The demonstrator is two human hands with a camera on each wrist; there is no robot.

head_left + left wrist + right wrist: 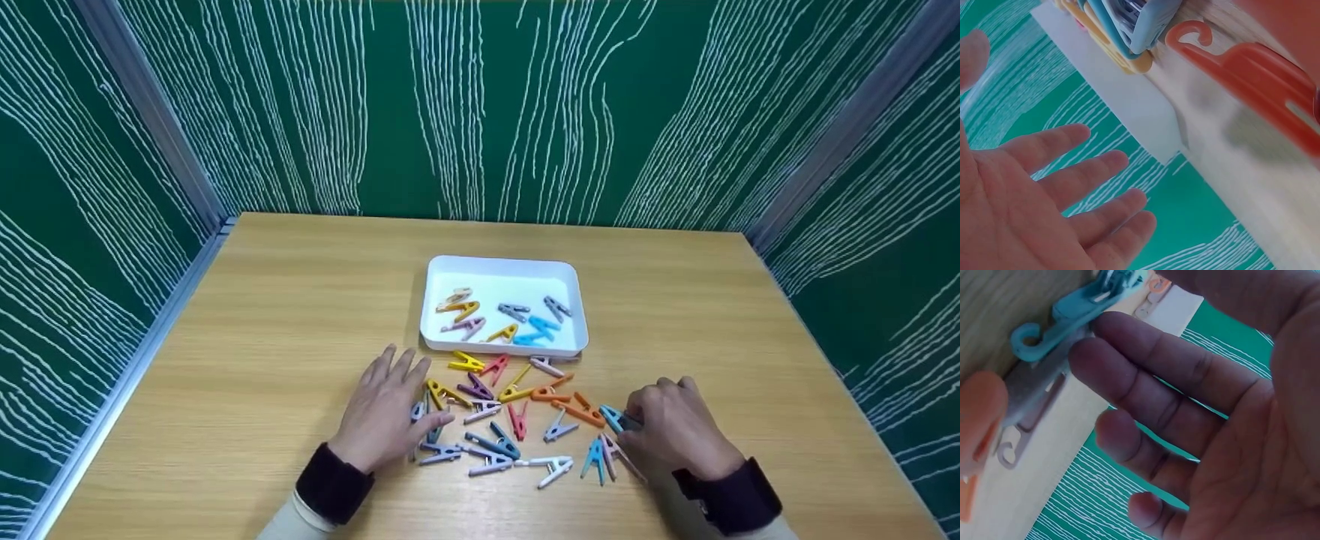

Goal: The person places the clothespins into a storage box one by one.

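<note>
My left hand (pixel 384 412) is spread, palm down, over the left edge of a loose pile of plastic clothespins. Its fingers are straight and apart, with a yellow clothespin (pixel 448 394) just right of the fingers. At the pile's right side, my right hand (pixel 679 424) has curled fingers and pinches a teal clothespin (pixel 612 418), whose far end is hidden by the hand. Just below it lie a light blue clothespin (pixel 593 460) and a pink one (pixel 610 455). The right wrist view shows a teal clothespin (pixel 1075 312) right at the index fingertip.
Beyond the pile stands a white tray (pixel 499 264) with several clothespins inside, among them a grey one (pixel 514 311). Orange (pixel 551 393), red (pixel 517 420), dark blue and white clothespins lie between the hands. Green patterned panels (pixel 390 112) enclose the wooden table (pixel 315 300).
</note>
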